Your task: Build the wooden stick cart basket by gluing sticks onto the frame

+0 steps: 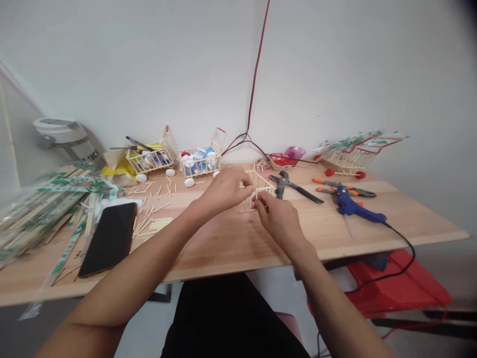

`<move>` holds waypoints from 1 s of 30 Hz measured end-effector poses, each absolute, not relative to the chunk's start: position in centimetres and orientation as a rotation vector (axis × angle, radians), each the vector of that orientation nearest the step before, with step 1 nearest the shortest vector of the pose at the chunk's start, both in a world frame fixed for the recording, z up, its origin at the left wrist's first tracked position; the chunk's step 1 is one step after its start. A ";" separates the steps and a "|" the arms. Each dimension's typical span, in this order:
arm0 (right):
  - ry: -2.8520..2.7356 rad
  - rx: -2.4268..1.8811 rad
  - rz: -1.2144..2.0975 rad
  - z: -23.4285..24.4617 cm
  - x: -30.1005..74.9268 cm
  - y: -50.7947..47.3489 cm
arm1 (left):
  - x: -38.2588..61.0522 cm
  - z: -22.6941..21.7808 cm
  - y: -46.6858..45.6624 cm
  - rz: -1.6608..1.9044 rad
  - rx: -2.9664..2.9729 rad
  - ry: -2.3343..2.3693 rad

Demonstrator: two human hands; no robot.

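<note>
A small basket-like frame of thin wooden sticks (265, 185) stands on the table between my hands. My left hand (231, 188) reaches over its left side, fingers bent and closed on a stick near the top. At the near corner my right hand (278, 215) pinches the frame between thumb and fingers. Parts of the frame's front and left side are hidden behind the hands. Cut short sticks (158, 224) lie to the left of my left forearm.
Finished stick carts (201, 161) line the wall, one holding bottle caps. Pliers (298, 189), orange-handled pliers (346, 189) and a blue glue gun (350, 205) with a cable lie right. A black phone (109, 239) and bagged sticks (37, 214) lie left. A red stool (402, 288) stands below.
</note>
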State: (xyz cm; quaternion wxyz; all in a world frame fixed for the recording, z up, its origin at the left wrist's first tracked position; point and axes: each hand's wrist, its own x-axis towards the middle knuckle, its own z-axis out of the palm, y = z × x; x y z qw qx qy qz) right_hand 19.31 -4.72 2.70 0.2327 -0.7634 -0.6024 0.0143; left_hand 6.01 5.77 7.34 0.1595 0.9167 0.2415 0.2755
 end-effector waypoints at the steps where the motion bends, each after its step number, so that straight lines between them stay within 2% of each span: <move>1: -1.652 -2.094 0.041 2.7 19.3 -4.8 | 6.2 7.4 5.8 0.757 2.617 0.692; 16: -1.578 -2.103 0.099 2.7 18.7 -4.6 | 7.0 7.1 6.6 0.642 2.441 0.686; 30: -1.547 -1.954 0.081 2.3 19.2 -4.4 | 6.2 7.6 6.1 0.797 2.477 0.777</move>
